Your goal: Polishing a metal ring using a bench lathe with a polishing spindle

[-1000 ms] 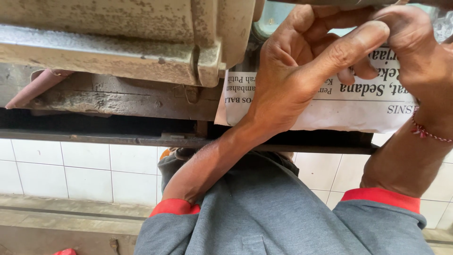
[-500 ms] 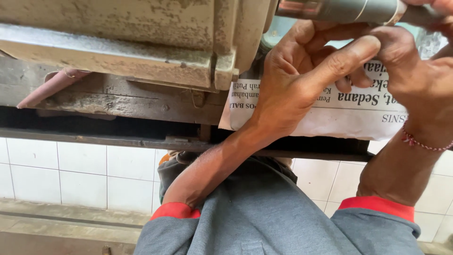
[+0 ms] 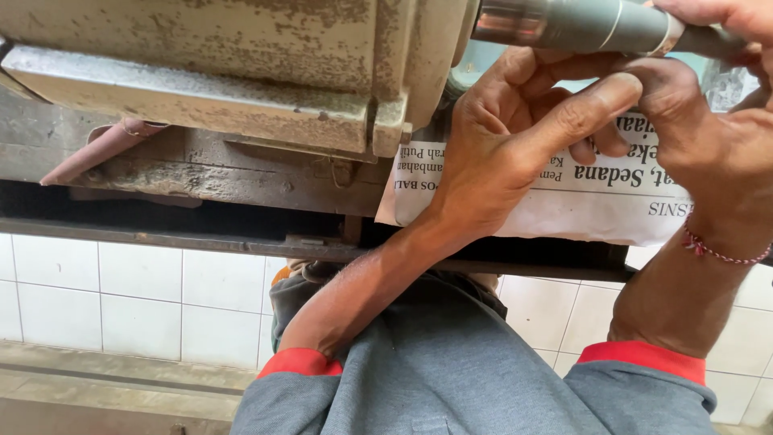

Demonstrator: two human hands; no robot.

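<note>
Metal tube (image 3: 580,26): grey and shiny, lying across the top right of the view, one end meeting the edge of the machine housing (image 3: 241,72), the other end disappearing into the right hand.
Right hand (image 3: 725,121): closing around the tube from above, fingers wrapping its far end, red thread bracelet (image 3: 717,251) showing at the wrist.
Left hand (image 3: 515,137): reaching up from below, index finger stretching along under the tube toward the right hand, other fingers curling behind it; cannot tell whether gripping anything.
Machine housing: pale, worn paint flaking and rusting, filling the upper left, sitting above a dark rusty frame (image 3: 201,177).
Newspaper (image 3: 596,201): white printed sheet hanging behind both hands, just beside the housing, partly hidden by the left wrist.
Sleeves (image 3: 451,379): grey fabric with red cuffs, covering both forearms near the bottom edge.
Wall (image 3: 121,290): white square tiles, running beneath the frame, ending at a pale ledge (image 3: 105,379) in the lower left.
</note>
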